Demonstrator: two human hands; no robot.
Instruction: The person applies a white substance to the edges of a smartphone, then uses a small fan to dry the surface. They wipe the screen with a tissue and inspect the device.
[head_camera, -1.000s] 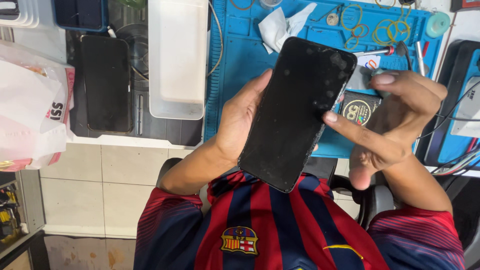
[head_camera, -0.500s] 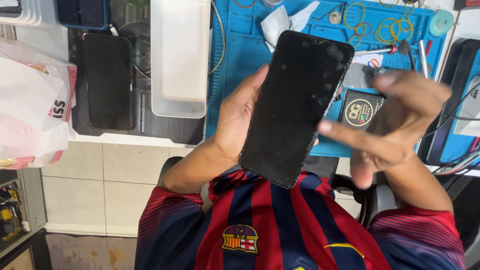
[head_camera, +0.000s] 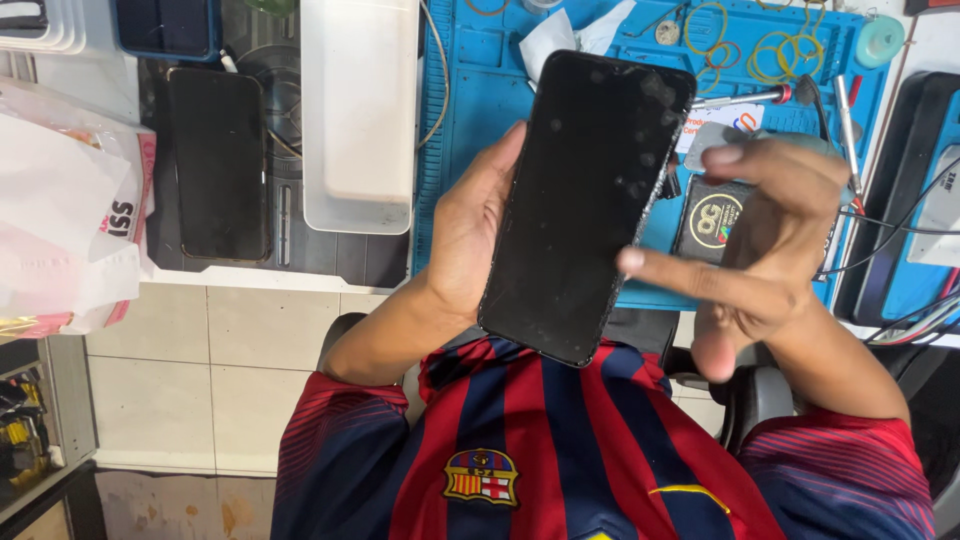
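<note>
Left hand (head_camera: 470, 235) grips one black phone (head_camera: 585, 205) | right hand (head_camera: 775, 250) fingertip touching

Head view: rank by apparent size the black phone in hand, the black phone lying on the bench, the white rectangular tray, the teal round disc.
1. Held black phone, inflated by nearness.
2. White rectangular tray.
3. Black phone on the bench.
4. Teal round disc.

Blue mat (head_camera: 480, 110) — bare strip along its left edge, passable; far edge crowded with rubber bands (head_camera: 775, 50), screwdriver (head_camera: 745, 97), crumpled tissue (head_camera: 560, 35).
</note>
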